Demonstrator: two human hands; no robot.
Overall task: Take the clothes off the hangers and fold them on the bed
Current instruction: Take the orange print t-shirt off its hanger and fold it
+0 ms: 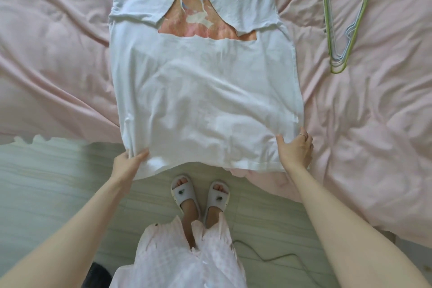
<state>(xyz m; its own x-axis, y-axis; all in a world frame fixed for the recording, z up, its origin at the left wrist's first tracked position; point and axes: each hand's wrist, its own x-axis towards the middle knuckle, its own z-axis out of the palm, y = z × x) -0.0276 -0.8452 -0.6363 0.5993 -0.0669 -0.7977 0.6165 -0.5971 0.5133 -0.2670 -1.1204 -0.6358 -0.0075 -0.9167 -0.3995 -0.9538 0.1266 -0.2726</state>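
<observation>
White cotton fills the middle of the view: a T-shirt [201, 91] lies spread on the pink bed [364, 124], its hem nearest the person and hanging just past the mattress edge. Both short sleeves are folded inward over the chest, and between them a patch of orange and pink print [198, 21] shows.

At the hem's left corner, the left hand [127, 162] pinches the cloth, thumb on top and the fingers tucked beneath the fabric. At the opposite corner the right hand [295, 149] grips the hem too, thumb lying over the cloth and the curled fingers behind its edge; a thin ring [303, 135] sits on one finger. The shirt stretches between the two hands and away from them up the bed.

Beyond the right hand, further up the bed and well apart from the shirt, a bunch of thin wire hangers [346, 30], green and pale blue, lies stacked together on the rumpled cover.

Below the hands, the person's feet in white slippers [201, 196] stand on a pale tiled floor [58, 170], and a dark cable [268, 259] trails across it near the right forearm.
</observation>
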